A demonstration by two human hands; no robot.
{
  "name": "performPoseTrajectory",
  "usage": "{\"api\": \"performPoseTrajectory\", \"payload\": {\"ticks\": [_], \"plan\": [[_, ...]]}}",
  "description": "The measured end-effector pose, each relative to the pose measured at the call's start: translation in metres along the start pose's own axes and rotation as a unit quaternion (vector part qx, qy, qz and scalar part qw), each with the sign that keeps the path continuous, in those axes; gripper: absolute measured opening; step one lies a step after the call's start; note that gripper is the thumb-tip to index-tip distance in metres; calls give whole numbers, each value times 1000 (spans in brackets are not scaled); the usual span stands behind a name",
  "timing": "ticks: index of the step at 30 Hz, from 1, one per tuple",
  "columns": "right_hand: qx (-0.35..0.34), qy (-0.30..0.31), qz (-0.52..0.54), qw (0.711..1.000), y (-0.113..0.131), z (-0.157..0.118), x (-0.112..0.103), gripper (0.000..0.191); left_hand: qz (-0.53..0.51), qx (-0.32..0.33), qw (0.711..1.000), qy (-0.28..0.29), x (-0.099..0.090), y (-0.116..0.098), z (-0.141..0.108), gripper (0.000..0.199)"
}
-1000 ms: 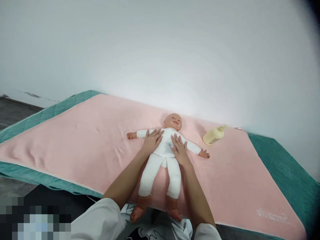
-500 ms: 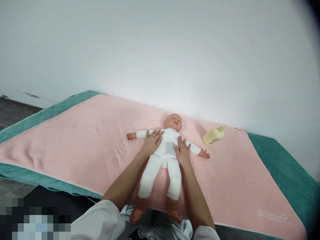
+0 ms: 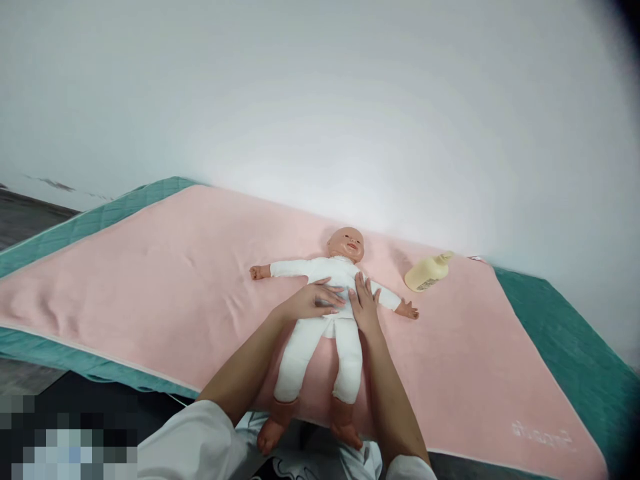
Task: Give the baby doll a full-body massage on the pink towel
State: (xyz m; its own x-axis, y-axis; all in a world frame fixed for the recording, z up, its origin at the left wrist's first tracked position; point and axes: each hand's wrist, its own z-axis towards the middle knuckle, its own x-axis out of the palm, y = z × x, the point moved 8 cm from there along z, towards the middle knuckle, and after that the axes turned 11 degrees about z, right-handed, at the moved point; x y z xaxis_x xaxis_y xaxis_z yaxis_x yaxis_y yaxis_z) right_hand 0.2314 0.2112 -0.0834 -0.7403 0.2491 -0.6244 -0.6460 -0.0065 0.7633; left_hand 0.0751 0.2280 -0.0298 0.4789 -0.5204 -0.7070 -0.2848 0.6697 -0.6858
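A baby doll [image 3: 297, 357] with a white cloth body lies on its back on a pink blanket [image 3: 165, 280], head toward the wall, arms spread, its feet at the near edge. My left hand [image 3: 313, 300] lies across the doll's belly, its fingers apart and pointing right. On the right side of the doll's torso rests my right hand [image 3: 365, 303], fingers spread and pointing toward the doll's head. Neither hand grips anything. The two hands are close together but apart.
A pale yellow pump bottle [image 3: 427, 274] lies tilted on the blanket, right of the doll. Green padded bedding [image 3: 565, 333] shows under the blanket's edges. Behind stands a white wall [image 3: 320, 120]. Something dark is at the lower left, partly covered by a pixelated patch.
My left hand has moved from the doll's left-side chest and shoulder down and right onto its belly, and has turned to point right. My right hand has stayed nearly in place.
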Motion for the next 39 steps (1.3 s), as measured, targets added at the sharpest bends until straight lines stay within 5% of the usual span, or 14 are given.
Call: {"api": "performPoseTrajectory", "payload": {"ticks": [11, 27, 35, 39], "plan": [[8, -5, 22, 1000, -1, 0, -1, 56, 150, -13, 988, -24, -2, 7, 6, 45], [3, -12, 52, 999, 2, -1, -3, 60, 233, -209, 929, -195, -28, 51, 2, 47], [-92, -110, 167, 976, 14, -11, -31, 60, 227, -214, 927, -209, -29, 54, 0, 46], [-177, 19, 262, 949, 46, -23, -23, 48, 227, -210, 926, -214, -28, 55, 0, 45]]}}
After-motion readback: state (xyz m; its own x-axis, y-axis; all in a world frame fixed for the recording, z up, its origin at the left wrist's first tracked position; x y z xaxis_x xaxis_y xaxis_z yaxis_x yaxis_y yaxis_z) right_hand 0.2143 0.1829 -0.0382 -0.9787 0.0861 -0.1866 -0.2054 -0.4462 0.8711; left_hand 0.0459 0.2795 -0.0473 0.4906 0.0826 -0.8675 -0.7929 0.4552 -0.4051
